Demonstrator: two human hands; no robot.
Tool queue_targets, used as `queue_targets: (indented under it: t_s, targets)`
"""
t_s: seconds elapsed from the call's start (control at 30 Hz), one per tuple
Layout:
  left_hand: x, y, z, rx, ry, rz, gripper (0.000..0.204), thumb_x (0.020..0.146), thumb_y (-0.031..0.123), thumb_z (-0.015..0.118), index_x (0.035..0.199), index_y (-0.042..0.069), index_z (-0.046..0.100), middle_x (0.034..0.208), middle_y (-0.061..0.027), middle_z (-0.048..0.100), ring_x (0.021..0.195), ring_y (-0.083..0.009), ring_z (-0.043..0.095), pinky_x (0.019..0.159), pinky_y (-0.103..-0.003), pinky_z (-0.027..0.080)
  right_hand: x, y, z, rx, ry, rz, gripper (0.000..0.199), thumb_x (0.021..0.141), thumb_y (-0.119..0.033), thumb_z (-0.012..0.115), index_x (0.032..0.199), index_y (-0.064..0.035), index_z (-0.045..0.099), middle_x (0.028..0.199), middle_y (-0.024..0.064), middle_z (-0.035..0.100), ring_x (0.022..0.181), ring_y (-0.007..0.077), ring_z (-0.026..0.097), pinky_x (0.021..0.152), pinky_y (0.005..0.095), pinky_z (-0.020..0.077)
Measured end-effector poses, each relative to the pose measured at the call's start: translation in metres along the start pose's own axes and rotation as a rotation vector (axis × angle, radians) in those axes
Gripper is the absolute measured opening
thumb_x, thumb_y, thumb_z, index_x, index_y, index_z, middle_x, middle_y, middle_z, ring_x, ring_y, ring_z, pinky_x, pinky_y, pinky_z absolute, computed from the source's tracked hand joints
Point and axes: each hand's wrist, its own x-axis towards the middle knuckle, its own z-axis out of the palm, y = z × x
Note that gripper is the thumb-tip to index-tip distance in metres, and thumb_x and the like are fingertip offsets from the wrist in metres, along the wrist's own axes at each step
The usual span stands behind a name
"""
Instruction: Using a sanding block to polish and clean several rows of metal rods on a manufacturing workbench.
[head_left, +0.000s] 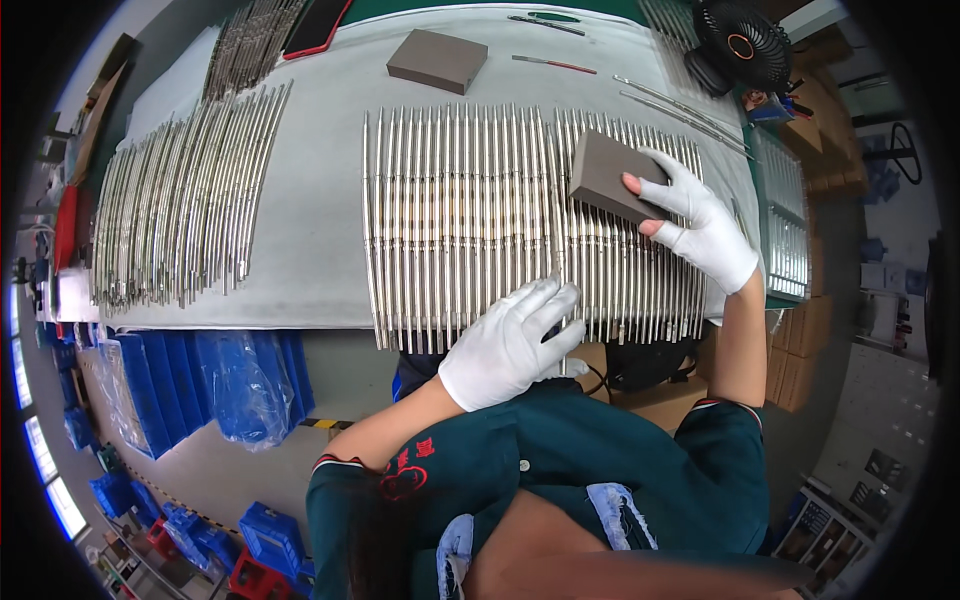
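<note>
A long row of thin silver metal rods (450, 230) lies side by side on the grey-covered table in front of me. My right hand (705, 225), in a white glove with bare fingertips, grips a grey-brown rectangular block (612, 175) over the right part of this row. At the row's near edge is my left hand (515, 340), also white-gloved. Its thumb and fingers close around the lower part of one metal rod (557, 235), whose end shows below the hand. The fingers cover part of that rod.
A second grey-brown block (438, 60) rests behind the row. More rods (190, 200) lie at the left. A red-handled thin tool (555, 64), loose rods (685, 115) and a black fan (740, 45) are at the back right. Blue bins (170, 390) stand below the table's front edge.
</note>
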Motion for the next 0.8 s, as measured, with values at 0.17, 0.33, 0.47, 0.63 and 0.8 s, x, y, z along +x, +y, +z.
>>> queue_targets:
  t_s: [0.17,0.33,0.47,0.63,0.8]
  targets:
    - [0.003,0.000,-0.003,0.024,-0.045,0.009,0.052,0.072,0.039,0.077,0.110,0.009,0.057,0.124,-0.0187,0.054,0.115,-0.0386,0.056,0.099,-0.047,0.047,0.054,-0.034,0.030,-0.271,-0.175,-0.296,0.050,0.077,-0.005,0.071,0.125,-0.0198,0.065,0.139,0.0173,0.046,0.119,0.0368,0.050,0.103,0.0395,0.0403]
    - [0.001,-0.003,0.000,0.018,-0.037,0.021,0.050,0.074,0.040,0.074,0.106,0.008,0.057,0.124,-0.0194,0.053,0.115,-0.0387,0.056,0.099,-0.047,0.047,0.036,0.015,0.004,-0.026,-0.172,-0.066,0.049,0.075,-0.009,0.073,0.122,-0.0214,0.067,0.136,0.0192,0.049,0.119,0.0378,0.050,0.102,0.0406,0.0409]
    - [0.004,-0.001,-0.004,0.003,-0.068,0.008,0.047,0.075,0.041,0.073,0.105,0.008,0.057,0.124,-0.0192,0.053,0.115,-0.0385,0.056,0.100,-0.048,0.046,0.051,-0.027,0.019,-0.265,-0.140,-0.212,0.046,0.075,-0.010,0.073,0.119,-0.0218,0.068,0.133,0.0185,0.051,0.114,0.0362,0.052,0.099,0.0405,0.0426]
    - [0.003,-0.001,-0.004,-0.021,-0.085,-0.017,0.043,0.075,0.034,0.071,0.106,0.008,0.057,0.122,-0.0190,0.055,0.115,-0.0386,0.056,0.100,-0.048,0.046,0.045,-0.003,0.004,-0.204,-0.138,-0.164,0.047,0.075,-0.010,0.073,0.120,-0.0225,0.068,0.134,0.0170,0.051,0.117,0.0366,0.051,0.101,0.0411,0.0412]
    - [0.004,0.000,-0.004,-0.008,-0.055,0.006,0.042,0.075,0.031,0.071,0.108,0.008,0.057,0.122,-0.0190,0.055,0.115,-0.0386,0.056,0.100,-0.048,0.046,0.055,-0.027,0.017,-0.245,-0.139,-0.184,0.047,0.075,-0.009,0.074,0.120,-0.0219,0.068,0.132,0.0174,0.052,0.111,0.0364,0.053,0.099,0.0411,0.0420]
